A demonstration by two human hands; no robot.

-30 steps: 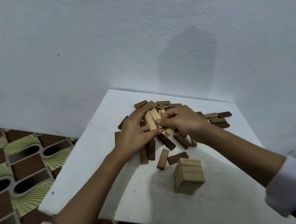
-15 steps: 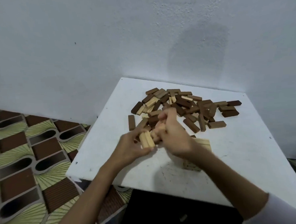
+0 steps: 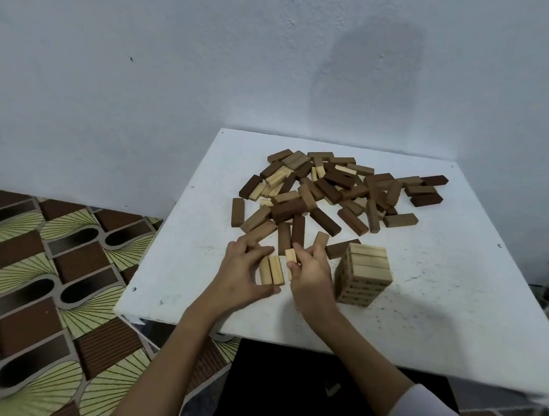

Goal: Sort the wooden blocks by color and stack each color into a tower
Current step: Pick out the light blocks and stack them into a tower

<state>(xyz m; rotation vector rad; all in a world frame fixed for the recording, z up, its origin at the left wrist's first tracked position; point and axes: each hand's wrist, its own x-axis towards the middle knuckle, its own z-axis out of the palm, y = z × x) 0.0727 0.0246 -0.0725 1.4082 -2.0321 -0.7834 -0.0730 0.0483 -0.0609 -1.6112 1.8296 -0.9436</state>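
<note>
A loose pile of wooden blocks (image 3: pixel 335 188) in light, mid-brown and dark brown lies at the back of the white table (image 3: pixel 446 294). A short tower of light blocks (image 3: pixel 364 273) stands near the front. Left of it, my left hand (image 3: pixel 238 273) grips two light blocks (image 3: pixel 271 270) lying side by side, thumb at their near ends and fingers at the far ends. My right hand (image 3: pixel 308 276) pinches a third light block (image 3: pixel 290 256) between thumb and fingers, just right of the pair and close to the tower.
The table stands against a pale wall, and its left and front edges are close to my hands. A patterned brown and yellow floor (image 3: pixel 48 283) lies to the left. A dark surface (image 3: pixel 292 382) shows below the front edge.
Both hands drew back from the pile toward the front of the table, carrying light blocks. Two of them now lie on the table under my left hand; the tower is uncovered.
</note>
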